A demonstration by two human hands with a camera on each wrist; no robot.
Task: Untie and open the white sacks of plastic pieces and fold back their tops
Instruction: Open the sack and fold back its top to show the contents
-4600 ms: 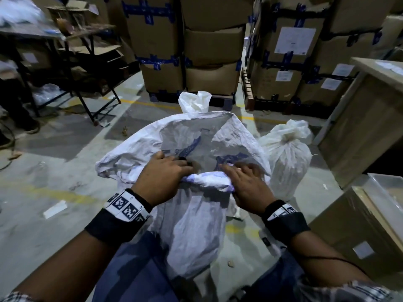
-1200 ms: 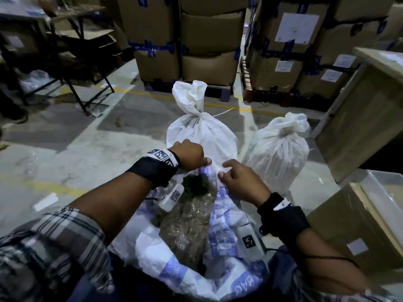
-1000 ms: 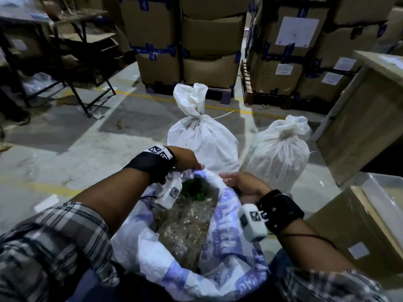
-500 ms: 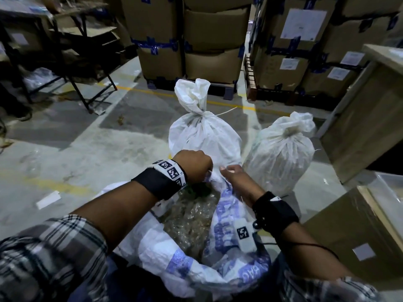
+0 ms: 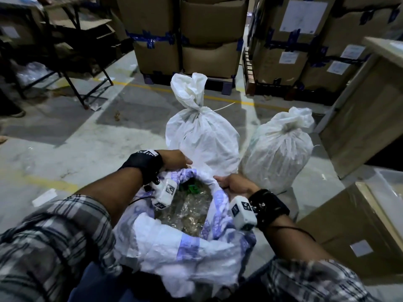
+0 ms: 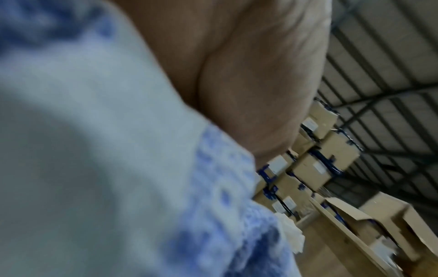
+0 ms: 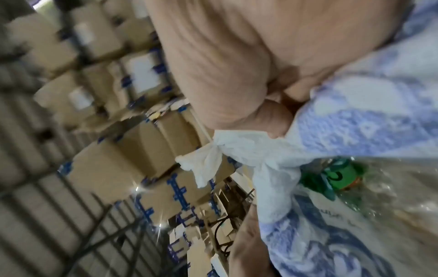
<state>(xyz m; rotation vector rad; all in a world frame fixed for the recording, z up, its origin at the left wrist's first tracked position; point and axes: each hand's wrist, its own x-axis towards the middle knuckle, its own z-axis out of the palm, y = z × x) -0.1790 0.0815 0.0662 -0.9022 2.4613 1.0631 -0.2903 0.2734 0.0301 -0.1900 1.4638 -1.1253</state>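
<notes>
An open white sack with blue print stands between my knees, its top rolled outward. Clear plastic pieces and a green piece show inside. My left hand grips the far left of the rim, my right hand grips the far right of it. In the right wrist view my right hand curls round the printed rim cloth. In the left wrist view only the palm and blurred sack cloth show. Two tied white sacks stand behind.
Stacked cardboard boxes on pallets line the back. A wooden bench and a wrapped carton stand on the right. A black metal table frame stands at the back left. The floor is grey concrete with a yellow line.
The sack's top went from gathered to open and rolled down. In the last half second both hands shifted along the far rim and turned outward, pushing the cloth lower.
</notes>
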